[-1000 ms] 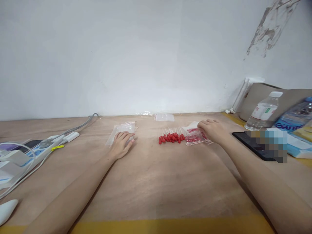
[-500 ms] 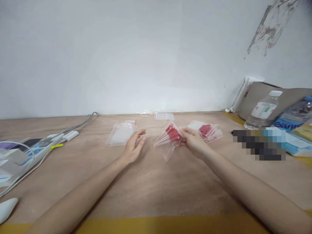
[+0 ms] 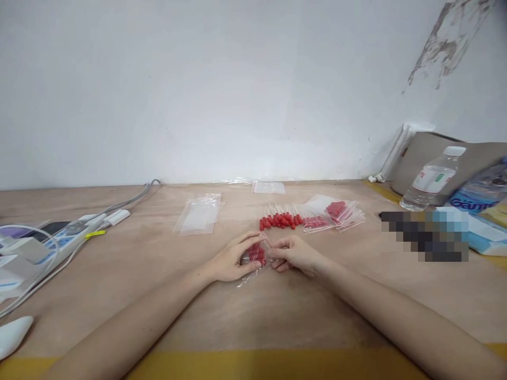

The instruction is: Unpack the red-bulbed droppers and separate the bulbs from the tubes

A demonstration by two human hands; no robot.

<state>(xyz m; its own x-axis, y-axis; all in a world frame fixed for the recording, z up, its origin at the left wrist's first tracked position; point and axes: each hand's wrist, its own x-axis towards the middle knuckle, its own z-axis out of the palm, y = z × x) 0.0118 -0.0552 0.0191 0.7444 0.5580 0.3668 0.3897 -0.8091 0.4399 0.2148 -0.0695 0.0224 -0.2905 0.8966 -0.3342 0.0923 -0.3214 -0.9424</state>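
Low over the front middle of the table, a clear zip bag [image 3: 257,254] with red-tipped sticks inside is between my two hands. My left hand [image 3: 233,259] wraps round its left side, fingers over the top and thumb below. The fingers of my right hand [image 3: 291,254] pinch the bag's right end, by its red-lined edge. Just behind lies a row of loose red-tipped sticks [image 3: 280,219], their tips towards me. To their right is a pile of filled zip bags [image 3: 336,214], partly overlapping. Flat zip bags [image 3: 200,214] without red tips are stacked at the left.
Another flat bag [image 3: 269,188] lies near the wall. A power strip [image 3: 59,245] with cables and a white mouse-like object [image 3: 15,336] are at the left. At the right stand a water bottle [image 3: 431,179] and a blue tissue pack [image 3: 483,237].
My right hand has brought the filled bag down and nearer. My left hand has moved right and closed round it. The loose sticks, hidden before, now show.
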